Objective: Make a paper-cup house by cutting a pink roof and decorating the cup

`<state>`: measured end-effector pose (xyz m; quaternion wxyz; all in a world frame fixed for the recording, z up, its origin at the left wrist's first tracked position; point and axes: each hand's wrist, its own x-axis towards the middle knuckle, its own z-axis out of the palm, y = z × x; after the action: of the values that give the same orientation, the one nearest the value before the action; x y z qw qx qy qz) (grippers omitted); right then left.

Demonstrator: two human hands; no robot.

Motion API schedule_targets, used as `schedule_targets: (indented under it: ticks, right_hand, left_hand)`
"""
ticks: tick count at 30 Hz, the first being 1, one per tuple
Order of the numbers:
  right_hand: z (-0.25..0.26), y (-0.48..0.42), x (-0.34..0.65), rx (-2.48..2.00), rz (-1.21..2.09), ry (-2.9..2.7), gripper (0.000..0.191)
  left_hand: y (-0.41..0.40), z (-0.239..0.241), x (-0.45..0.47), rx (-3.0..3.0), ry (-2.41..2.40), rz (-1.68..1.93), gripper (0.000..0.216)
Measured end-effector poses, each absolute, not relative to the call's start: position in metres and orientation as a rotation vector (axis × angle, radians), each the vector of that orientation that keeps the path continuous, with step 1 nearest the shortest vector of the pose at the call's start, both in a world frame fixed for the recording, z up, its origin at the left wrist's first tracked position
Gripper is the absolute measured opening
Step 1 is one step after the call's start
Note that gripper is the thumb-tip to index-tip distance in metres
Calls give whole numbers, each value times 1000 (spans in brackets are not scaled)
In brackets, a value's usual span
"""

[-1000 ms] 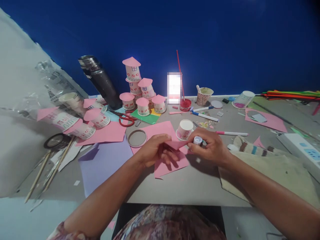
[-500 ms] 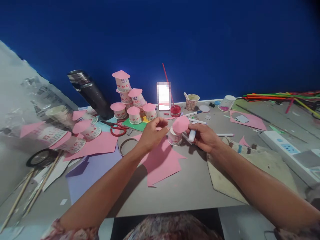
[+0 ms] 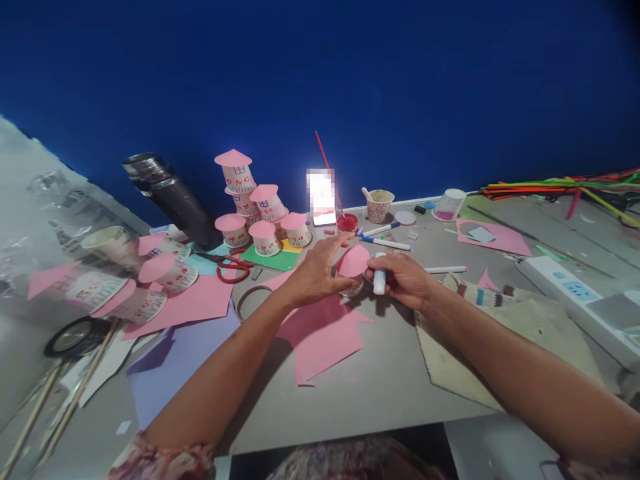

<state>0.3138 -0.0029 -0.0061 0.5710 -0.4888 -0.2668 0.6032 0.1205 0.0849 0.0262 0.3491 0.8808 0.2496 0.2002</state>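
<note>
Now: two hands at one paper cup on the worktop (image 3: 380,380).
Left hand (image 3: 320,270) has its fingers spread apart, touching the one pink paper roof (image 3: 353,260) that sits on the paper cup (image 3: 356,288). Right hand (image 3: 403,281) has its fingers clamped on one glue stick (image 3: 379,280), just right of the roof. Beyond the fingers, six finished cup houses (image 3: 263,238) stand stacked.
</note>
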Motion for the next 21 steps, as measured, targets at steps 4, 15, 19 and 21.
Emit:
schedule_targets:
  ticks: [4, 15, 19, 21]
  right_hand:
    - [-9, -1, 315, -1206, 1400, -680, 21]
    - [-2, -3, 330, -1435, 1173, -850, 21]
    - [2, -4, 335, -1489, 1088, -886, 20]
    - [2, -5, 334, -1505, 1069, -904, 21]
  left_hand:
    - [87, 26, 120, 2363, 543, 450, 79]
    - [102, 7, 121, 2457, 532, 501, 51]
    - [102, 5, 121, 2427, 525, 505, 55]
    - [102, 2, 121, 2418, 535, 523, 56]
